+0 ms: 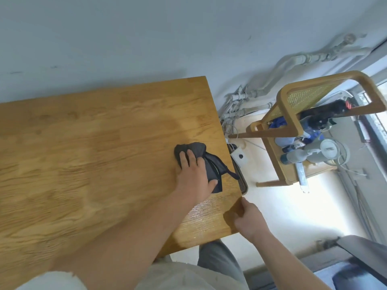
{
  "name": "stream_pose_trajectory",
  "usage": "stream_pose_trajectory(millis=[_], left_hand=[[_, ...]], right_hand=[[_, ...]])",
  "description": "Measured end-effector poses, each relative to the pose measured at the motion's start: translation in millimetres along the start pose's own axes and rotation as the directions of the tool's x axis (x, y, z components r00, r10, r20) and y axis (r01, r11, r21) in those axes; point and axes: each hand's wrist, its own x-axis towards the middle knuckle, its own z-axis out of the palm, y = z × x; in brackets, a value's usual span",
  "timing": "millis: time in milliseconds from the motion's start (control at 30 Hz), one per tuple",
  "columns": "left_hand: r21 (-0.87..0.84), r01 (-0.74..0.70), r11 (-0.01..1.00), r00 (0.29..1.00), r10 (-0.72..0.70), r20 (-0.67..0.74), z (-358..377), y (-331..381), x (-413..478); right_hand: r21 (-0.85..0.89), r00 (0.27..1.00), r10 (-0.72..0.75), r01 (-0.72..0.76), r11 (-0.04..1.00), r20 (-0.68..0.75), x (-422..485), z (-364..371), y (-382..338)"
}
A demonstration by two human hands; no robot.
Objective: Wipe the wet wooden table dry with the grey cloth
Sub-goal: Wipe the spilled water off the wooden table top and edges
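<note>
My left hand (193, 172) lies palm-down just right of the frame's centre, its fingers (191, 156) straight and close together, pressing flat on a crumpled dark grey cloth (212, 164). The cloth bunches out past my fingertips towards the top of the frame and trails to the right of my palm, where my thumb rests on it; a thin strip of it reaches the table's right edge. Cloth and hand sit on a honey-coloured wooden table (94, 153) that fills the left and middle of the frame. The cloth is near the table's right edge.

Below the cloth, towards the lower right corner of the tabletop, the wood glistens with a wet sheen. There my right hand (250, 216) has its fingers curled over the table's right edge, gripping it.

Beyond the edge, in the right of the frame, a light wooden chair with a woven cane back (326, 80) stands on a pale floor, with blue and grey items piled on its seat. White pipes (293, 61) run along the pale wall in the upper right.
</note>
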Motion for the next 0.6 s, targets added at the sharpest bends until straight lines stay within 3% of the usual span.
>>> stream_pose_trajectory(millis=[200,300,400,467,533,600], left_hand=[[0.212,0.025,0.977,0.999,-0.017,-0.04,19,9,10],[0.321,-0.107,0.941,0.993,0.118,-0.014,43,19,-26],[0.387,-0.294,0.874,0.956,0.275,0.106,63,23,-71],[0.451,-0.333,0.828,0.942,0.308,0.129,61,12,-86],[0.462,-0.217,0.86,0.976,0.204,0.079,51,-3,-87],[0.347,0.047,0.937,0.999,-0.041,-0.023,39,-17,-90]], right_hand=[[-0.041,0.991,-0.033,0.039,0.998,0.131,-2,-6,7],[-0.142,0.978,-0.045,0.075,0.987,0.202,-1,-12,11],[-0.242,0.967,-0.082,0.142,0.96,0.242,1,-17,20],[-0.326,0.959,-0.103,0.189,0.926,0.262,0,-21,21],[-0.395,0.957,-0.107,0.211,0.894,0.269,-2,-20,18],[-0.431,0.959,-0.101,0.212,0.877,0.267,0,-18,16]])
